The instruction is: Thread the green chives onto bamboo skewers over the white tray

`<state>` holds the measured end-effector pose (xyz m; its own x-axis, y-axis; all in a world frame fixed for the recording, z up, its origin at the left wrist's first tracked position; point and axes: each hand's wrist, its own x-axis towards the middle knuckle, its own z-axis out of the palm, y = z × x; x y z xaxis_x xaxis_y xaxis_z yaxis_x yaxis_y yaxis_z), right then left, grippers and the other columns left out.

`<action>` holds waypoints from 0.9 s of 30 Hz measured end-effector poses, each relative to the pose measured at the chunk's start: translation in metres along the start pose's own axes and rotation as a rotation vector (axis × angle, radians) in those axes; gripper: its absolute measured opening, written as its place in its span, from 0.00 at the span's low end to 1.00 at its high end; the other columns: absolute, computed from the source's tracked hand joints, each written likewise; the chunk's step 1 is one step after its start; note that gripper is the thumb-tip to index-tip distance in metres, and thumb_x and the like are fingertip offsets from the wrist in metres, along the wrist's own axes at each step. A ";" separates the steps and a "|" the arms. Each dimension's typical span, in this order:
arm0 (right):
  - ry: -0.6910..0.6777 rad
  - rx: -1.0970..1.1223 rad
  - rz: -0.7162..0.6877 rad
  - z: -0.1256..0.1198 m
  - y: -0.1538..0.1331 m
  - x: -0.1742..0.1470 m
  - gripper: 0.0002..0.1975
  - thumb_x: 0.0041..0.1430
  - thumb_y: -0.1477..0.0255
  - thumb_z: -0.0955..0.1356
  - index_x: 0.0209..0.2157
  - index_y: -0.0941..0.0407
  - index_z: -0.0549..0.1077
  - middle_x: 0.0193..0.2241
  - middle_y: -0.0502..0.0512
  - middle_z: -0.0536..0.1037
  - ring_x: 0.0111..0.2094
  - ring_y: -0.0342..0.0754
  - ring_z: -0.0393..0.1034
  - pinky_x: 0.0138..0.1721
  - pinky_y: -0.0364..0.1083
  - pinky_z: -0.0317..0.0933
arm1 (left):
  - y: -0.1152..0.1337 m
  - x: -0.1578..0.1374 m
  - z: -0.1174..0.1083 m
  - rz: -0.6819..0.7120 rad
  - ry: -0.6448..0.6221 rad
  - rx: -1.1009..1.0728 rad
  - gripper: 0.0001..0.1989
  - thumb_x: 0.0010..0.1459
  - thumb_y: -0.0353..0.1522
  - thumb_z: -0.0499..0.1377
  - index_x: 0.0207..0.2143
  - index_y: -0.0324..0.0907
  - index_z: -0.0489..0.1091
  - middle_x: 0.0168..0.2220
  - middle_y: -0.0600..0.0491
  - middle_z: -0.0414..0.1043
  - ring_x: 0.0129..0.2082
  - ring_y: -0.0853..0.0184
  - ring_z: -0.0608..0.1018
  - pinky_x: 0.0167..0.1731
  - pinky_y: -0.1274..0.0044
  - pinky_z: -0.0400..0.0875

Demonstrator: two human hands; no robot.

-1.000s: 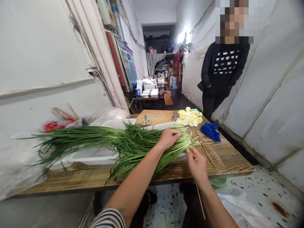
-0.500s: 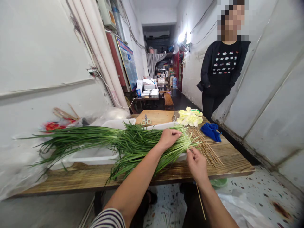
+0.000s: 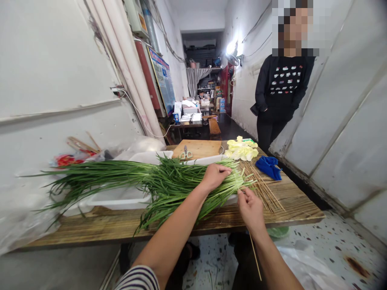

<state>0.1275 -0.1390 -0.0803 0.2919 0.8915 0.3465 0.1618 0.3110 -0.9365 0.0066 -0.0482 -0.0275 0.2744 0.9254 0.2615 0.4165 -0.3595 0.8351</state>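
While the left hand [image 3: 216, 175] pinches long green stalks [image 3: 181, 177], the right hand [image 3: 250, 208] grasps 1 thin stick [image 3: 255, 257]; beside that hand, loose sticks [image 3: 267, 192].

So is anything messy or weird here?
Yes, a little. There's a brown stain on the speckled floor at the lower right, much darker than the pale floor around it. Also, the long green leaves don't fit the white tray: they spill over its sides, above the wooden table.
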 end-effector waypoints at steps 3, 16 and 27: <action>-0.006 -0.005 0.001 0.001 0.001 0.000 0.16 0.55 0.64 0.63 0.36 0.63 0.73 0.14 0.45 0.62 0.16 0.41 0.56 0.17 0.40 0.49 | 0.002 -0.003 -0.001 0.056 -0.014 0.057 0.11 0.51 0.28 0.57 0.35 0.36 0.77 0.36 0.48 0.78 0.37 0.66 0.78 0.42 0.77 0.69; 0.000 -0.040 0.008 0.001 0.005 -0.003 0.19 0.56 0.62 0.62 0.38 0.64 0.71 0.15 0.45 0.61 0.15 0.40 0.50 0.17 0.40 0.46 | 0.018 0.034 -0.037 0.060 -0.074 0.617 0.12 0.52 0.27 0.55 0.35 0.39 0.77 0.37 0.47 0.77 0.40 0.63 0.76 0.43 0.75 0.67; -0.029 -0.049 0.023 -0.001 0.014 -0.002 0.18 0.56 0.61 0.62 0.37 0.62 0.71 0.15 0.43 0.57 0.16 0.39 0.47 0.18 0.40 0.43 | -0.010 0.050 -0.024 0.024 -0.162 0.623 0.08 0.47 0.26 0.57 0.27 0.37 0.77 0.29 0.48 0.77 0.32 0.66 0.76 0.33 0.79 0.65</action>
<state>0.1300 -0.1368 -0.0945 0.2686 0.9076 0.3228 0.2016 0.2747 -0.9402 -0.0046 0.0049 -0.0115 0.3969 0.9039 0.1598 0.8207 -0.4274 0.3793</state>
